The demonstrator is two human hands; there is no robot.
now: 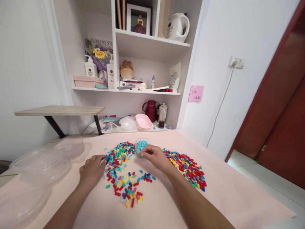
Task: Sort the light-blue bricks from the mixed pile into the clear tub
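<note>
My right hand [154,156] is at the near rim of a small clear container [135,149] filled with light blue toy bricks [142,145]. Its thumb and fingers are pinched together, and what they hold, if anything, is hidden. On the left, my left hand [92,170] rests palm down with its fingers apart, fingertips touching the edge of a pile of mixed coloured toy bricks [119,156]. Closer to me lie scattered loose bricks [130,189]. A second, mostly red and yellow brick pile [190,165] spreads beyond my right forearm.
The bricks lie on a pale pink table cover [214,197]. Clear plastic tubs [40,162] stand along the left side. Behind the table are a pink basin [144,122], a red jug [151,111], a bottle [162,117] and a small wooden shelf stand [59,110].
</note>
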